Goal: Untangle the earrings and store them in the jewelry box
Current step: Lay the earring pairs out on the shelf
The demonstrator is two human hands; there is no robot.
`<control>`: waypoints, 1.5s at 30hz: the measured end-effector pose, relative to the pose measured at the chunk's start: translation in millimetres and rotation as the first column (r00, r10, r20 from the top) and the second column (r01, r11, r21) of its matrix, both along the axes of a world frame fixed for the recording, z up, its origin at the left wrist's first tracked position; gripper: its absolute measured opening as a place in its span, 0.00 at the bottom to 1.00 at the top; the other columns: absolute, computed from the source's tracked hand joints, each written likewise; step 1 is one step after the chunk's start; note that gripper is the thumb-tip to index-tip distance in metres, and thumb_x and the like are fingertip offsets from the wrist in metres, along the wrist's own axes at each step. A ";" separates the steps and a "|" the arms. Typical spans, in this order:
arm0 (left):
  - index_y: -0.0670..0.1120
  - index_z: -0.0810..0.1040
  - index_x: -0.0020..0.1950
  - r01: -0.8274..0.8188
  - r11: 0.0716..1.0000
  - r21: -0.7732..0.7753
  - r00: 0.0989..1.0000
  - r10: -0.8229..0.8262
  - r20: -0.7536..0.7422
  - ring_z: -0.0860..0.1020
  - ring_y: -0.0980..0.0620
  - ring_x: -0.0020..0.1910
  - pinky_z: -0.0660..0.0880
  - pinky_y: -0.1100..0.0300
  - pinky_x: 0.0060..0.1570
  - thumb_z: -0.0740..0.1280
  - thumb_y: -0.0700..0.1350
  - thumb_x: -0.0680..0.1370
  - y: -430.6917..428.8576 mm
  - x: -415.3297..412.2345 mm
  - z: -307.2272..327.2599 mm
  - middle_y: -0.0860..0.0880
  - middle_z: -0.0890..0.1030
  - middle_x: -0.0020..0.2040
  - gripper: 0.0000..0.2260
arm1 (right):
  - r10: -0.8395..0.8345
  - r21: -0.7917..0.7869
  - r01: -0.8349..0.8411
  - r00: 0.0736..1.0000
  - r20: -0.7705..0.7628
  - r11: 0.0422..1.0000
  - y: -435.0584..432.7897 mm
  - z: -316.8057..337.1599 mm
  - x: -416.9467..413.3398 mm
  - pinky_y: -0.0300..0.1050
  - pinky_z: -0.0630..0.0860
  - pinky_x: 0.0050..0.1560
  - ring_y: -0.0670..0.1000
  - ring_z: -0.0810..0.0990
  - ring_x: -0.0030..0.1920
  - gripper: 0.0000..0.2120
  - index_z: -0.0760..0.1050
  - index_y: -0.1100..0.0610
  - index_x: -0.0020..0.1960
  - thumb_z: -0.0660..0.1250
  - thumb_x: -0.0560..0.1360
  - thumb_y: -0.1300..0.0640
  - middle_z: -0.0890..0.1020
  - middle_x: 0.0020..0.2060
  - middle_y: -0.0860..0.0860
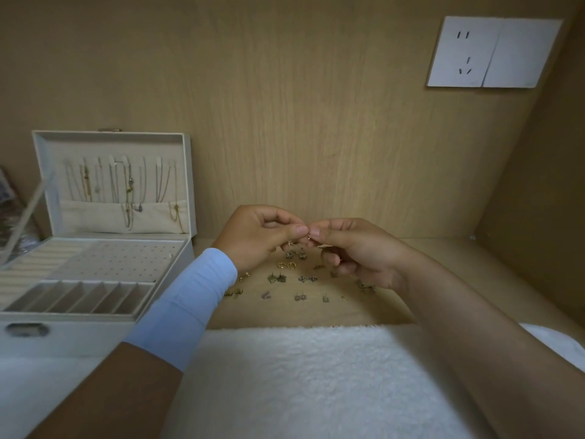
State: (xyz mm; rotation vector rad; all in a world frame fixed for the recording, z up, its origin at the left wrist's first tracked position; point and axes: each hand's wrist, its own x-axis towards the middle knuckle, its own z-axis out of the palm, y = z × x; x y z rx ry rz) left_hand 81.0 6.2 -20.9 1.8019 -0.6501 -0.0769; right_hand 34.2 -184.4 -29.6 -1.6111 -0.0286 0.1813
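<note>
So here we are at the light wooden desk (443,280), both hands up just above it. Our left hand (262,236), with the pale blue sleeve (190,299) over the forearm, has thumb and forefinger pinched on a small gold-coloured earring (309,237). Our right hand (357,248) pinches the same bit from the other side, so the fingertips are almost touching. The other fingers of both hands are curled in.

A couple of little dark pieces (296,255) sit right under the fingertips. Can't tell if they're hanging off the one we're holding or lying on the desk.

The rest of the small metal earrings (300,280) are spread in loose rows on the wood below our hands, including a pair of gold hoops (286,265).

The cream rectangular jewelry box (79,337) is off to the left, well apart from the pile, with its lid standing upright. Thin chain necklaces (126,185) hang inside the lid. The tray has a perforated stud panel (126,258) and a row of narrow divided slots (88,296) in front of it.

A white fluffy towel (300,375) covers the near edge. A white wall socket plate (493,52) is on the wood panel, top right.
</note>
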 end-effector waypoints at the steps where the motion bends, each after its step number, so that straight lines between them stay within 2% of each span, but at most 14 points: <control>1: 0.45 0.84 0.46 0.006 1.000 -0.002 1.000 -0.006 -0.009 0.78 0.62 0.31 0.72 0.71 0.32 0.74 0.43 0.74 0.6 -0.6 -0.2 0.52 0.86 0.37 0.03 | 0.007 -0.002 -0.007 1.000 0.001 1.000 -0.4 -1.0 0.1 0.37 0.57 0.27 0.44 0.69 0.29 0.09 0.83 0.56 0.53 0.70 0.77 0.53 0.81 0.41 0.47; 6: 0.43 0.84 0.48 0.051 0.997 0.053 0.999 -0.052 0.016 0.79 0.60 0.33 0.73 0.71 0.35 0.71 0.40 0.76 9.8 -2.9 -1.5 0.51 0.86 0.38 0.03 | 0.040 -0.012 -0.040 0.999 0.024 0.999 3.4 0.0 -3.8 0.38 0.56 0.27 0.45 0.69 0.30 0.09 0.83 0.56 0.50 0.71 0.74 0.52 0.83 0.43 0.50; 8: 0.46 0.85 0.47 0.030 0.980 0.196 0.994 -0.050 0.097 0.80 0.59 0.36 0.75 0.69 0.41 0.72 0.42 0.75 19.7 -1.2 -4.3 0.52 0.86 0.40 0.02 | -0.006 -0.141 0.018 0.996 0.085 0.990 11.3 0.2 -5.6 0.36 0.61 0.25 0.45 0.71 0.29 0.06 0.83 0.57 0.50 0.71 0.77 0.56 0.83 0.42 0.51; 10: 0.52 0.85 0.46 -0.065 0.902 0.426 0.978 -0.027 0.207 0.80 0.61 0.41 0.74 0.69 0.45 0.74 0.45 0.74 30.7 0.5 -10.1 0.56 0.85 0.41 0.03 | -0.036 -0.310 0.096 0.980 0.193 0.946 20.6 -5.5 -4.7 0.34 0.68 0.29 0.41 0.74 0.29 0.04 0.85 0.57 0.48 0.71 0.77 0.59 0.83 0.38 0.49; 13: 0.58 0.84 0.46 -0.166 0.742 0.650 0.962 -0.023 0.272 0.77 0.62 0.41 0.69 0.73 0.42 0.73 0.47 0.74 41.9 0.2 -21.9 0.62 0.80 0.40 0.05 | 0.070 -0.584 0.114 0.957 0.283 0.804 32.1 -15.8 -5.0 0.31 0.71 0.36 0.36 0.76 0.32 0.07 0.85 0.51 0.42 0.70 0.76 0.60 0.84 0.36 0.42; 15: 0.61 0.84 0.48 -0.183 0.672 0.718 0.951 -0.065 0.303 0.75 0.61 0.44 0.67 0.70 0.44 0.72 0.50 0.73 44.3 1.1 -29.6 0.63 0.79 0.42 0.06 | 0.129 -0.738 0.118 0.955 0.269 0.665 36.7 -20.8 -6.3 0.34 0.72 0.38 0.36 0.76 0.33 0.06 0.85 0.49 0.42 0.71 0.75 0.56 0.84 0.39 0.42; 18: 0.60 0.84 0.50 -0.189 0.631 0.752 0.929 -0.134 0.346 0.73 0.59 0.49 0.65 0.64 0.53 0.72 0.52 0.73 43.8 3.5 -35.6 0.61 0.81 0.44 0.06 | 0.180 -0.837 0.139 0.946 0.271 0.529 43.3 -24.1 -9.1 0.43 0.77 0.47 0.39 0.79 0.42 0.03 0.84 0.45 0.43 0.72 0.74 0.50 0.84 0.40 0.39; 22: 0.59 0.85 0.48 -0.202 0.630 0.750 0.904 -0.175 0.390 0.74 0.57 0.53 0.63 0.61 0.60 0.71 0.54 0.74 42.2 7.9 -41.4 0.60 0.83 0.47 0.05 | 0.265 -0.898 0.120 0.931 0.250 0.424 51.1 -26.2 -12.6 0.45 0.77 0.51 0.40 0.78 0.47 0.03 0.84 0.43 0.45 0.71 0.74 0.48 0.82 0.45 0.40; 30: 0.58 0.83 0.49 -0.183 0.663 0.726 0.916 -0.153 0.371 0.74 0.59 0.47 0.65 0.60 0.60 0.70 0.53 0.74 43.7 10.8 -45.5 0.60 0.82 0.43 0.05 | 0.338 -0.843 0.020 0.911 0.237 0.538 53.0 -35.0 -8.1 0.40 0.75 0.47 0.39 0.76 0.41 0.04 0.86 0.43 0.48 0.75 0.73 0.49 0.81 0.40 0.40; 33: 0.57 0.83 0.50 -0.161 0.704 0.692 0.938 -0.108 0.329 0.73 0.63 0.41 0.66 0.64 0.53 0.70 0.52 0.75 45.4 9.2 -42.3 0.61 0.81 0.43 0.05 | 0.284 -0.741 -0.016 0.929 0.237 0.671 40.9 -27.1 -5.6 0.37 0.75 0.43 0.40 0.78 0.37 0.04 0.86 0.45 0.47 0.76 0.73 0.51 0.84 0.40 0.42; 35: 0.57 0.84 0.49 -0.128 0.733 0.669 0.955 -0.090 0.281 0.74 0.65 0.40 0.67 0.69 0.47 0.69 0.49 0.76 45.9 6.7 -38.5 0.61 0.81 0.44 0.06 | 0.207 -0.694 0.039 0.941 0.268 0.718 28.0 -18.4 -4.2 0.32 0.72 0.38 0.38 0.76 0.33 0.03 0.86 0.47 0.47 0.75 0.75 0.54 0.84 0.37 0.40; 37: 0.58 0.84 0.48 -0.054 0.751 0.658 0.975 -0.104 0.198 0.76 0.65 0.42 0.70 0.71 0.47 0.68 0.47 0.75 45.3 1.5 -34.9 0.61 0.82 0.46 0.07 | 0.117 -0.652 0.123 0.943 0.313 0.748 12.7 -8.5 -3.1 0.29 0.68 0.33 0.37 0.74 0.29 0.04 0.86 0.50 0.47 0.74 0.76 0.58 0.83 0.35 0.38; 40: 0.59 0.83 0.46 0.010 0.729 0.684 0.978 -0.150 0.145 0.76 0.66 0.40 0.73 0.69 0.48 0.71 0.50 0.73 38.3 -7.6 -31.1 0.63 0.82 0.44 0.05 | 0.062 -0.672 0.200 0.937 0.345 0.713 -11.6 3.2 -1.3 0.27 0.69 0.35 0.35 0.76 0.30 0.05 0.86 0.52 0.48 0.73 0.76 0.60 0.84 0.38 0.42; 45: 0.56 0.83 0.44 -0.079 0.857 0.509 0.959 -0.075 0.275 0.75 0.64 0.35 0.71 0.65 0.41 0.70 0.51 0.75 3.8 -5.4 -13.4 0.61 0.82 0.42 0.03 | 0.073 -0.787 0.182 0.958 0.277 0.589 -41.1 5.5 1.9 0.28 0.70 0.40 0.34 0.78 0.35 0.04 0.86 0.49 0.47 0.74 0.76 0.57 0.84 0.40 0.43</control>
